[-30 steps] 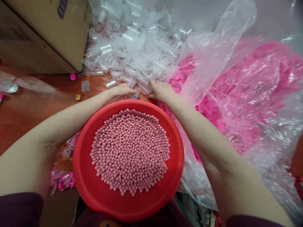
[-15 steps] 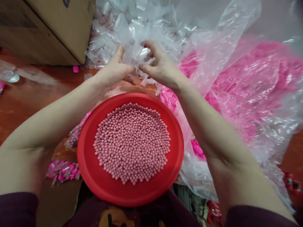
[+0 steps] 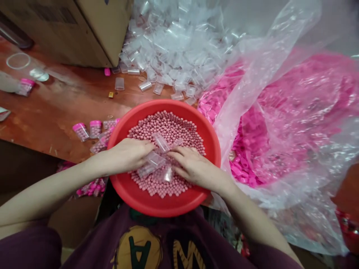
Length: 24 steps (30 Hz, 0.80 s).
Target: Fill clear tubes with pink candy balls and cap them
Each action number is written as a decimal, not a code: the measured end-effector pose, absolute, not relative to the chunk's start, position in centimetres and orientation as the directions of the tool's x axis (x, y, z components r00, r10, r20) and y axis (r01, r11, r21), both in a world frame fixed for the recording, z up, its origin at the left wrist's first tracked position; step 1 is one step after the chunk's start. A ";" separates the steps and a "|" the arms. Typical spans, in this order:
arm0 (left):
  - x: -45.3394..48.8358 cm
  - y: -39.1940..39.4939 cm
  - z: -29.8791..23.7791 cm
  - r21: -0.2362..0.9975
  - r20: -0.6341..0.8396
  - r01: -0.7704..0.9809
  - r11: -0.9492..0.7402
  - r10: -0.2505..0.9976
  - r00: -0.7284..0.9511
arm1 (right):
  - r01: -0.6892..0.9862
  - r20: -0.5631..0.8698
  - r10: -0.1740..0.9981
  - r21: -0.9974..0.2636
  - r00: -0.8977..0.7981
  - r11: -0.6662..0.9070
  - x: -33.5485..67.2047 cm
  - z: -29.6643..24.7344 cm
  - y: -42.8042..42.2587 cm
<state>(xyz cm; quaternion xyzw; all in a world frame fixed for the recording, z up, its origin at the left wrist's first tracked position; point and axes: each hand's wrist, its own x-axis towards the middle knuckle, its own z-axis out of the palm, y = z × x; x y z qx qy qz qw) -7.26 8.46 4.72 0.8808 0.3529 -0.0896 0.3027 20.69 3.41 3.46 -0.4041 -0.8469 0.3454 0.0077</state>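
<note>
The left hand (image 3: 127,155) and the right hand (image 3: 193,168) lie low inside a round red plastic basin (image 3: 157,206), their fingers pointing toward each other and nearly meeting above its middle. Several clear plastic tubes (image 3: 153,163) sit between and under them, though whether either hand grips one cannot be told. The tubes rest on a layer of pink beads (image 3: 165,125) covering the basin's floor.

The basin's near rim comes just in front of a dark purple T-shirt (image 3: 103,243) with a yellow print. Its far rim overlaps a reddish-brown wooden table (image 3: 56,112), whose varnish looks worn and blotchy. To the basin's left, a few bead-filled tubes with pink caps (image 3: 95,129) stand or lie on the table. More pink-capped packs (image 3: 89,188) lie lower down, below the table's edge.

Beyond the basin, a big heap of empty clear tubes (image 3: 176,41) spills forward, with a few strays lying loose on the wood, such as a single tube (image 3: 119,83). A cardboard box (image 3: 70,30) sits against the heap at the upper left. To the right, a large transparent plastic bag (image 3: 280,112) sprawls open, full of loose pink caps (image 3: 246,157). A blurred red object (image 3: 347,220) sits at the right edge.
</note>
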 end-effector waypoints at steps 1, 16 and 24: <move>-7.0 8.0 4.9 0.360 -0.411 0.722 -0.591 0.594 0.692 | 0.695 -0.236 0.723 -0.568 -0.650 0.440 20.5 3.6 3.1; -6.4 2.1 4.0 0.630 -0.017 0.612 -0.478 0.779 0.626 | 0.493 0.094 0.908 -0.814 -0.409 0.307 17.2 2.9 -0.4; -11.3 1.1 5.5 0.578 -0.261 0.688 -0.439 0.700 0.665 | 0.518 -0.037 0.897 -0.827 -0.440 0.220 21.1 3.6 -2.5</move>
